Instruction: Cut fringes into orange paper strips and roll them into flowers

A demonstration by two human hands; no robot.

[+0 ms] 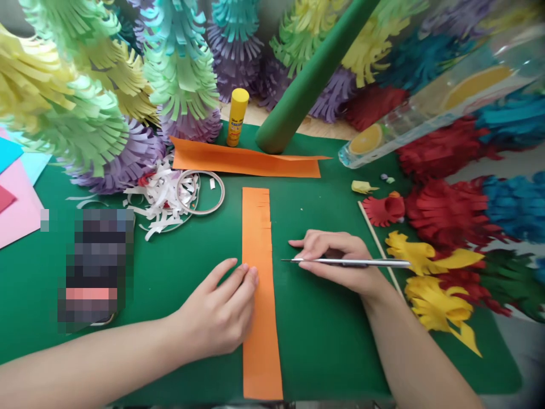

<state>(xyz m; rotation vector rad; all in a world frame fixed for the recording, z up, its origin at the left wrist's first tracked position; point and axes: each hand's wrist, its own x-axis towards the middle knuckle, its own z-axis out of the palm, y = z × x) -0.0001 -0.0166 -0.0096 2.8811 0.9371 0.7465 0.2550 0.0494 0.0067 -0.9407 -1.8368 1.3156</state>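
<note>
An orange paper strip [259, 318] lies lengthwise on the green mat [323, 341], with short cuts along the upper part of its right edge. My left hand [225, 307] rests on the strip's left side, fingertips touching the paper and no tool in it. In my right hand [336, 255] is a thin silver craft knife [370, 262], pinched between thumb and fingers. Its tip points left, a little right of the strip and apart from it. Behind lies a second, folded orange strip [247, 165].
Fringed paper columns, a yellow glue stick [237, 116], a green cone [306, 85] and a clear bottle [426, 108] stand or lean at the back. White scraps [164, 199] with tape rings and a blurred phone [97, 261] are left; yellow paper flowers [443, 301] and a stick [378, 244] right.
</note>
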